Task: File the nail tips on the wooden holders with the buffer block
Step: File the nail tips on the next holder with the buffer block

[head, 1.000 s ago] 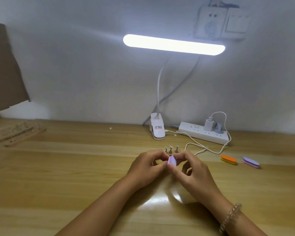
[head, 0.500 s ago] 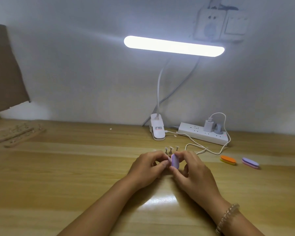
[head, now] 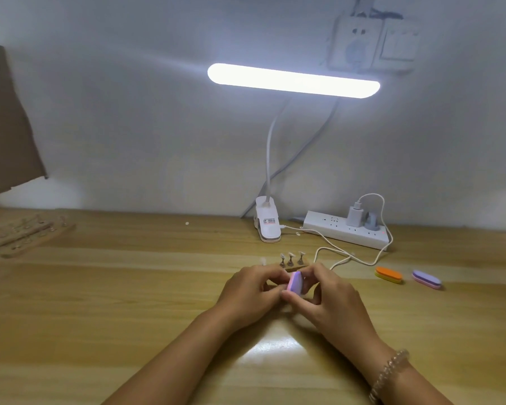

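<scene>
The right hand (head: 330, 299) pinches the buffer (head: 295, 283) mid-counter (head: 129, 302), against the left hand (head: 251, 293), whose fingers curl on what, I can't tell. Three nail tips (head: 290, 260) stand just beyond, at 12 o'clock.

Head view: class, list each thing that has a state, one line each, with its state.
White bar desk lamp: lit.
Purple foam buffer block: pinched by right hand.
Left hand: fingers curled; contents hidden.
White power strip: charger plugged in.
Orange oval buffer block: lying on wooden table.
</scene>
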